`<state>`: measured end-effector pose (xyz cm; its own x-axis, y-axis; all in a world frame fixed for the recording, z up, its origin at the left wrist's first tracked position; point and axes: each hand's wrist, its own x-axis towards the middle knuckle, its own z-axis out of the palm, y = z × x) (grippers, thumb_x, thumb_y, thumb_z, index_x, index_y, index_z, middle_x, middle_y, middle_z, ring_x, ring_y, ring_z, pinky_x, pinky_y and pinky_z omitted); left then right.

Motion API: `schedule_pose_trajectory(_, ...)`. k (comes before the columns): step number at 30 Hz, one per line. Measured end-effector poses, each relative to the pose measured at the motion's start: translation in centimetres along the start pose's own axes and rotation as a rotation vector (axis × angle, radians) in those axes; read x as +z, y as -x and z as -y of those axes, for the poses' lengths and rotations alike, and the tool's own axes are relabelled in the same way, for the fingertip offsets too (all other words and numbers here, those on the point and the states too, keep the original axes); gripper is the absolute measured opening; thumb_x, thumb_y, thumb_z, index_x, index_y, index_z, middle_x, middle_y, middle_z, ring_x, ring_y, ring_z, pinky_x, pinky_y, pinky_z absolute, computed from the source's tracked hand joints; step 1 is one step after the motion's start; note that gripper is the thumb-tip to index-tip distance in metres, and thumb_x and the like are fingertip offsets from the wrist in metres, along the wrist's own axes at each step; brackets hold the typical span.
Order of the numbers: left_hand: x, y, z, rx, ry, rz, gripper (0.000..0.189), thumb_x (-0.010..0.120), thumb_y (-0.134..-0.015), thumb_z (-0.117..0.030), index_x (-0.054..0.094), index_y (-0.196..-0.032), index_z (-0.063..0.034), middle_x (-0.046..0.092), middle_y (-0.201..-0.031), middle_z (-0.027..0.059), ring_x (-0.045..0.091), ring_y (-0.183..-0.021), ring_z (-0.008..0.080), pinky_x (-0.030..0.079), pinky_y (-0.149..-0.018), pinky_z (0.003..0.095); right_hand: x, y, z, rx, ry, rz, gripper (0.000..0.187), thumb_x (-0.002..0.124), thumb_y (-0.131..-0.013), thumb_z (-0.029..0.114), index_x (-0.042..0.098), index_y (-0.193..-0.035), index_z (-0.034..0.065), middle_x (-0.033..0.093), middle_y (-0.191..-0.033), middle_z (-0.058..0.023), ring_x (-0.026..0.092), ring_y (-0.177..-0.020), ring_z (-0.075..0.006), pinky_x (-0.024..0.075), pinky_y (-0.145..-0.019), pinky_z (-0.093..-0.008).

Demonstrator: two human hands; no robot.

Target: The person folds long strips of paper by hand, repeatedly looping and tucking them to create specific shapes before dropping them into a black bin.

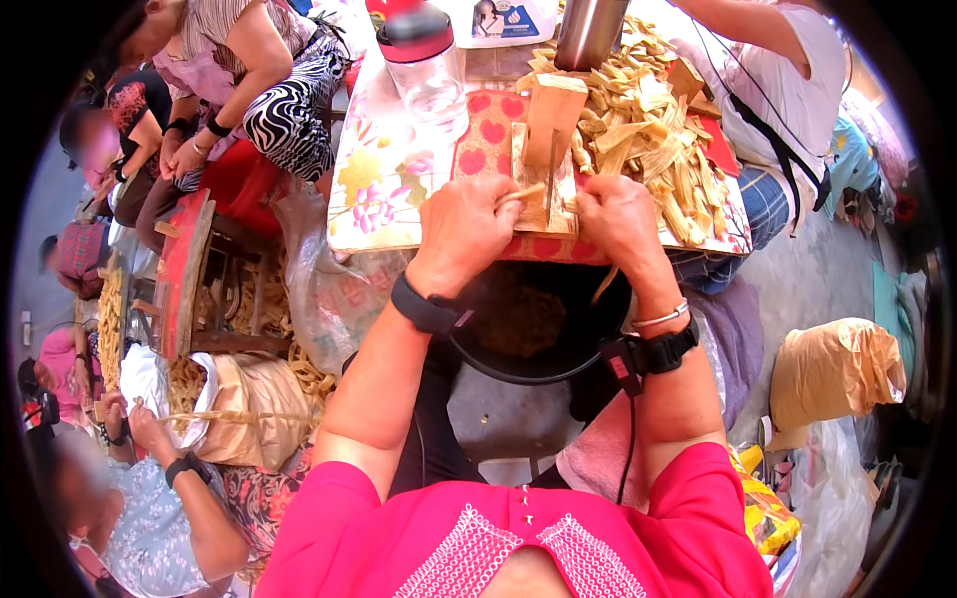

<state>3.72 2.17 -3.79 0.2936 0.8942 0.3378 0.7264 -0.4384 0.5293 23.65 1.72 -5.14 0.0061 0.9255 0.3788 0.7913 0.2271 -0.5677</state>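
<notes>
My left hand (469,224) pinches a pale yellow fibrous strip (527,194) between thumb and fingers. Its end points at a thin upright blade (551,187) fixed in a wooden stand (555,112) at the table's near edge. On the blade's other side, my right hand (619,224) is closed around yellow strip material, and a loose tail (605,285) hangs below it. Whether both hands hold one strip cannot be made out. Under the table edge is a black tub (523,380) with strips in its shadowed bottom.
A heap of yellow strips (658,142) covers the table's right side, around a steel tumbler (591,34). A clear bottle (430,82) stands left on the floral tabletop (374,217). Co-workers sit at left and right. Sacks (250,411) and a red-sided wooden stool (183,276) crowd the left.
</notes>
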Motion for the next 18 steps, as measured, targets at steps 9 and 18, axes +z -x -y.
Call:
schedule_pose_trajectory(9, 0.9, 3.7, -4.5, 0.103, 0.472, -0.113, 0.035, 0.049, -0.091, -0.029, 0.057, -0.116, -0.0055, 0.063, -0.076, 0.0225, 0.063, -0.065, 0.0369, 0.050, -0.058, 0.0410, -1.2, 4.2, 3.9, 0.433, -1.170, 0.360, 0.034, 0.045, -0.094, 0.019, 0.060, -0.069, 0.0022, 0.046, -0.045, 0.0007, 0.040, -0.033, -0.0075, 0.0288, -0.030, -0.0207)
schedule_pose_trajectory(18, 1.4, 3.0, -4.4, -0.247, 1.615, -0.311, 0.034, 0.037, -0.100, -0.034, 0.048, -0.081, -0.0085, 0.043, -0.062, -0.0031, 0.043, -0.052, 0.0070, 0.041, -0.051, 0.0221, 0.1, 5.3, 4.7, 0.489, -1.307, 0.743, 0.017, 0.051, -0.093, 0.022, 0.053, -0.084, 0.0076, 0.043, -0.053, 0.0030, 0.034, -0.037, -0.0048, 0.0283, -0.033, -0.0189)
